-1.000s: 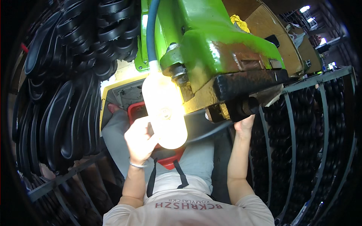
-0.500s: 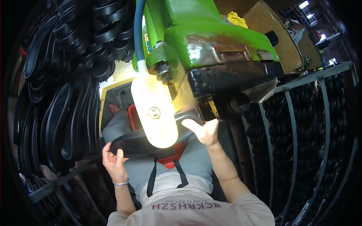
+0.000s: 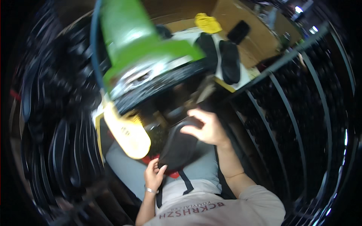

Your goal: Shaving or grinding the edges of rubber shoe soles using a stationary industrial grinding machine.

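A black shoe sole point(image 3: 180, 145) lies over my lap, held by both hands. My left hand point(image 3: 154, 175) grips its near end from below. My right hand point(image 3: 206, 128) holds its far end, close under the green machine point(image 3: 143, 52). A glowing yellowish lamp point(image 3: 126, 132) hangs from the machine just left of the sole. The picture is blurred by motion.
Racks of black soles point(image 3: 56, 150) fill the left side, and a metal-barred rack with more black pieces point(image 3: 286, 124) stands on the right. Two black soles point(image 3: 226, 60) and a yellow cloth point(image 3: 208, 22) lie on the bench behind the machine.
The view has swung, with the machine now higher and tilted. The sole has turned from lying sideways to pointing toward the machine; my left hand moved in under it.
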`<act>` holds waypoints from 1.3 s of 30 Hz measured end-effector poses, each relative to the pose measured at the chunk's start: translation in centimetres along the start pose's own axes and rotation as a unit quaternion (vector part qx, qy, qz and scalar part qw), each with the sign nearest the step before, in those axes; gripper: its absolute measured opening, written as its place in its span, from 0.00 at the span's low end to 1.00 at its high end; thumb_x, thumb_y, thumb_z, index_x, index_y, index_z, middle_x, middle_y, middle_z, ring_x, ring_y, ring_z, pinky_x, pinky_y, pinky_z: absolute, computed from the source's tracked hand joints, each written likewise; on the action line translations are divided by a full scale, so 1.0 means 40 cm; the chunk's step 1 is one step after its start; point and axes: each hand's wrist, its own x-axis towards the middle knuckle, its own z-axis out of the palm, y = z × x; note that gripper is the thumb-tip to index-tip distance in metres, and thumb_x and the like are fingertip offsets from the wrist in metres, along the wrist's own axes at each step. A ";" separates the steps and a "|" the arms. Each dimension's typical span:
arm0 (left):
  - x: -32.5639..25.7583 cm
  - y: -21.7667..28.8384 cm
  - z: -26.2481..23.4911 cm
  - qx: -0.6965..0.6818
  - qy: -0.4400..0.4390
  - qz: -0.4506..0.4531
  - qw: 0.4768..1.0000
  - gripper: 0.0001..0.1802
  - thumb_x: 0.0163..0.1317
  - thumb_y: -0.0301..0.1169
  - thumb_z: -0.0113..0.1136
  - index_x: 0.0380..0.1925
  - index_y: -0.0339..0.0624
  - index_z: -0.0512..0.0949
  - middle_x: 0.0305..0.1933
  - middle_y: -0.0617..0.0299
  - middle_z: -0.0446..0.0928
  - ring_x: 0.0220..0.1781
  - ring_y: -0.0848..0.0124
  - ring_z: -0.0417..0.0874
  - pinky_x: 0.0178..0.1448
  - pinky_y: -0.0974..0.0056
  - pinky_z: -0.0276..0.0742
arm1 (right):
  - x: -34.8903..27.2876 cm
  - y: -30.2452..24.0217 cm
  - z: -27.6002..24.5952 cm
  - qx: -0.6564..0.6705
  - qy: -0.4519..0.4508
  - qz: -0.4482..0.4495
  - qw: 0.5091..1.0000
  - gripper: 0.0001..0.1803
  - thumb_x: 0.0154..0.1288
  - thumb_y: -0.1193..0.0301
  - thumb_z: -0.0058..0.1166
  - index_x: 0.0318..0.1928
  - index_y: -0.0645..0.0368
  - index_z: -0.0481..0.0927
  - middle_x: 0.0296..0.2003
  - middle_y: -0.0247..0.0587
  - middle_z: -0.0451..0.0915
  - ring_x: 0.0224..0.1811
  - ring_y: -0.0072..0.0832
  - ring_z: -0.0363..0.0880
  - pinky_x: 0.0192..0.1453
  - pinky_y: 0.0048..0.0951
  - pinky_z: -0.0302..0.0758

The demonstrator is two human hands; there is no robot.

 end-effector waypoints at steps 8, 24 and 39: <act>-0.039 0.401 -0.350 0.568 0.532 0.352 0.521 0.18 0.60 0.33 0.61 0.49 0.40 0.76 0.55 0.53 0.74 0.54 0.59 0.75 0.59 0.56 0.68 | 0.095 0.134 -0.269 0.281 0.528 -0.042 0.800 0.21 0.65 0.73 0.53 0.56 0.61 0.64 0.38 0.45 0.73 0.19 0.26 0.76 0.18 0.23 0.77; -0.096 0.368 -0.637 0.564 0.531 -0.016 0.633 0.32 0.52 0.46 0.67 0.55 0.45 0.74 0.64 0.44 0.64 0.63 0.49 0.68 0.65 0.52 0.65 | 0.245 0.309 -0.112 0.198 0.369 0.250 0.873 0.36 0.61 0.60 0.59 0.63 0.59 0.57 0.20 0.36 0.70 0.14 0.20 0.67 0.14 0.24 0.69; -0.091 0.362 -0.295 0.391 0.510 0.375 0.668 0.10 0.60 0.24 0.58 0.41 0.31 0.77 0.56 0.51 0.74 0.57 0.60 0.74 0.61 0.57 0.68 | 0.585 0.428 0.022 -0.444 0.018 -0.112 0.889 0.24 0.47 0.70 0.57 0.48 0.59 0.76 0.50 0.48 0.73 0.56 0.43 0.67 0.58 0.44 0.67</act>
